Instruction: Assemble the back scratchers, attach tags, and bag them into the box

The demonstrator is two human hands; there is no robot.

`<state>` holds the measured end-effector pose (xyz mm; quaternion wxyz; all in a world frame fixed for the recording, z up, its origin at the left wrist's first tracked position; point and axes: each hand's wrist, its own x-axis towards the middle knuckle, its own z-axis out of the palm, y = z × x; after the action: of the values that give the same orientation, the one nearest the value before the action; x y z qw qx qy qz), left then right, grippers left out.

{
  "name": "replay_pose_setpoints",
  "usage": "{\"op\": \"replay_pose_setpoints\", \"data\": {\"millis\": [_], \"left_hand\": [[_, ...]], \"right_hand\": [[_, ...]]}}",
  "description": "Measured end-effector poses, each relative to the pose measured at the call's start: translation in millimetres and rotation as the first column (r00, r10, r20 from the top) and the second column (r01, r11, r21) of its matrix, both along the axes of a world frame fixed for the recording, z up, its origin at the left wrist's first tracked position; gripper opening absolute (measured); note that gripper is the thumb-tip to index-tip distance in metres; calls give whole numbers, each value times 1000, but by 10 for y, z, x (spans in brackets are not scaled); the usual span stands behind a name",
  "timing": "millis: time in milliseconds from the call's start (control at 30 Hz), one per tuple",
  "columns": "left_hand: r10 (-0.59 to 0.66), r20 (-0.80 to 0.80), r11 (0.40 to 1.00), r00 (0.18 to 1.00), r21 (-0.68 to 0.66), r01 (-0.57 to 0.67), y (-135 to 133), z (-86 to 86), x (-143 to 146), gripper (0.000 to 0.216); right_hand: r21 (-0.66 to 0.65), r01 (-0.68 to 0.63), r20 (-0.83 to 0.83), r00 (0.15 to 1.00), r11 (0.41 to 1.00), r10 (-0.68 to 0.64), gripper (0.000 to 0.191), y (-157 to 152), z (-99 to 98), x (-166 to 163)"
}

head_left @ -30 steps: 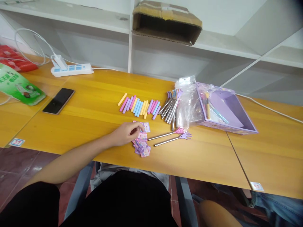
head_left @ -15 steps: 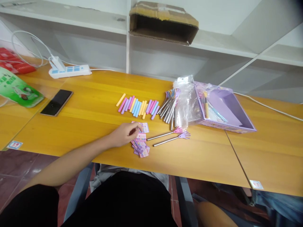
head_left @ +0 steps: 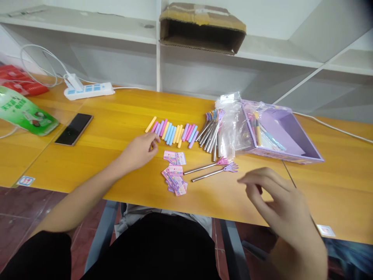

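My left hand (head_left: 139,149) reaches over the yellow table (head_left: 110,155), its fingertips at the left end of a row of pastel tubes (head_left: 174,132); the fingers are loosely curled and hold nothing that I can see. My right hand (head_left: 279,206) hovers above the table's front edge at the right, fingers apart and empty. Between the hands lie a small pile of pink cards (head_left: 175,175) and two metal sticks with little hand-shaped ends (head_left: 214,171). A bunch of the same sticks (head_left: 211,130) lies beside the tubes.
A clear plastic bag (head_left: 230,124) leans on an open purple box (head_left: 279,134) at the right. At the left are a black phone (head_left: 74,129), a green packet (head_left: 23,112) and a white power strip (head_left: 89,90). A cardboard box (head_left: 201,27) sits on the shelf behind.
My left hand has left the pink cards and moved up-left to the pastel tubes. My right hand has come into view at the lower right.
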<state>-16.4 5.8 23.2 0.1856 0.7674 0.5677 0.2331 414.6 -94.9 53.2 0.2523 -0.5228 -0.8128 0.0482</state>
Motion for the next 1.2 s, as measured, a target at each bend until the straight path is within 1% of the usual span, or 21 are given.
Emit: {"op": "replay_pose_setpoints", "data": {"millis": [33,67,133,233,300,400,533,633,700,800,933,1000,1100,1200], "left_hand": [[34,-82,999,996,33,-32,53,28,-82,16],[80,-152,996,985,58,-71,109,46,-159,14],[172,-243,984,955,80,-157,227,51,-286,13],[242,-282,970,928,80,-229,398,-1,-390,15],[232,-298,973,926,70,-221,480,-53,-399,15],[170,-328,985,929,40,-166,523,-126,-346,20],[125,-322,992,939,55,-113,466,-175,-239,22],[88,-351,995,932,79,-64,387,-193,-193,19],[72,-385,996,920,68,-50,330,-211,-182,16],[81,-426,997,901,17,-82,268,-239,-166,18],[157,-462,984,873,-2,-178,280,-237,-107,36],[173,-492,979,853,-6,-202,314,-221,-72,40],[166,-539,977,826,-27,-214,343,-192,-35,36],[169,-571,973,803,-35,-230,296,-149,-19,31]], "right_hand": [[-26,10,23,1000,1000,-9,24,188,-137,-5],[-21,48,55,997,999,-47,25,352,-279,13],[-12,124,118,986,992,-121,28,573,-556,103],[-29,168,164,973,985,-161,30,645,-873,272],[-31,177,174,970,984,-170,30,603,-978,337],[-38,168,140,977,985,-161,26,543,-1000,338],[-118,121,22,993,986,-119,23,534,-954,276],[-158,147,-9,989,976,-150,31,544,-958,255],[-171,157,-16,987,973,-162,37,548,-973,254],[-190,163,-35,984,968,-173,38,554,-983,254],[-240,163,-105,976,957,-193,46,577,-980,263],[-258,162,-130,971,952,-201,46,592,-994,282],[-297,163,-173,960,941,-221,41,600,-1031,329],[-362,117,-280,933,925,-227,38,583,-1038,368]]}}
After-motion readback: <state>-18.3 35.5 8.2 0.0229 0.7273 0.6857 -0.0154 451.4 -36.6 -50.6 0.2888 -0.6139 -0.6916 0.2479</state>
